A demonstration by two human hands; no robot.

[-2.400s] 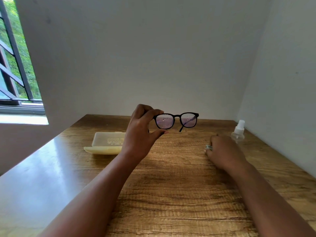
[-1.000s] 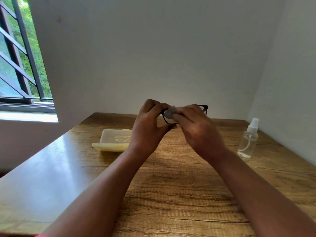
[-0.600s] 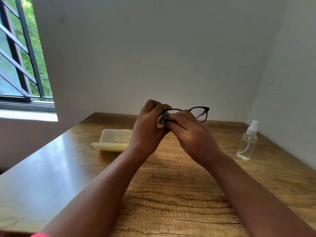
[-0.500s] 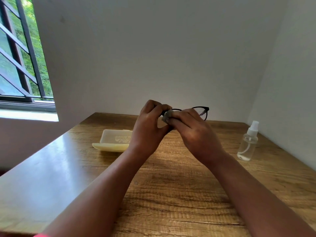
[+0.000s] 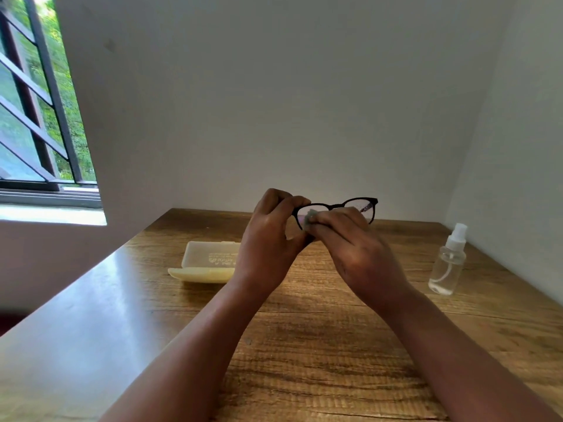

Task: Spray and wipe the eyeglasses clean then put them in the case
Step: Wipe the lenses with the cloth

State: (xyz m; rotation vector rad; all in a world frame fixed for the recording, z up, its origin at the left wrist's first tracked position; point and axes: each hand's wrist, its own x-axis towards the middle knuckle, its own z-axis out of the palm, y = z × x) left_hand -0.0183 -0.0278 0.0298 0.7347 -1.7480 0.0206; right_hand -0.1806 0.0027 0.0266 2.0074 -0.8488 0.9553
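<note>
Two hands hold black-framed eyeglasses (image 5: 335, 206): left hand (image 5: 269, 239) pinches the rim, right hand (image 5: 350, 251) pinches a cloth (image 5: 310, 216).

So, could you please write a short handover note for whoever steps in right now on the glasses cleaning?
Left hand pinches the eyeglasses by the frame's left end, held up above the table.
Right hand presses a small cloth onto the left lens.
Spray bottle stands upright at the right. The open case lies at the left, behind the left wrist.
Done: droplets on the right lens suggest spraying is done; wiping of the left lens under way.
Left: finish this lens, wipe the right one, put the glasses in the case.
</note>
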